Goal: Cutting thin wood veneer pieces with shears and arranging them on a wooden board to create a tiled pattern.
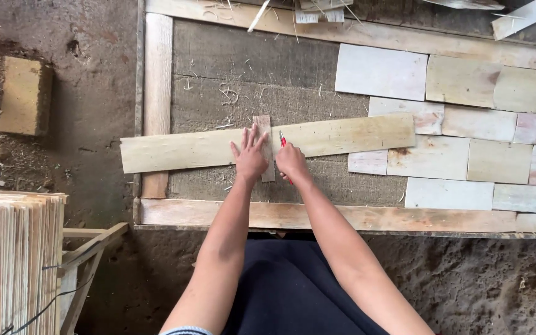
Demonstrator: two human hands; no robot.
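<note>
A long pale veneer strip (175, 151) lies across a grey board inside a wooden frame (157, 74). A short narrow wooden piece (263, 124) stands crosswise on it like a straightedge. My left hand (249, 156) presses flat on the strip and that narrow piece, fingers spread. My right hand (291, 162) is closed around a red-handled knife (282, 140), whose tip rests against the narrow piece's right edge.
Several pale veneer sheets (448, 118) are laid like tiles on the right of the board. A tall stack of thin sheets (13, 260) stands at lower left on a wooden stand. A yellow block (25, 94) sits on the dirt floor at left.
</note>
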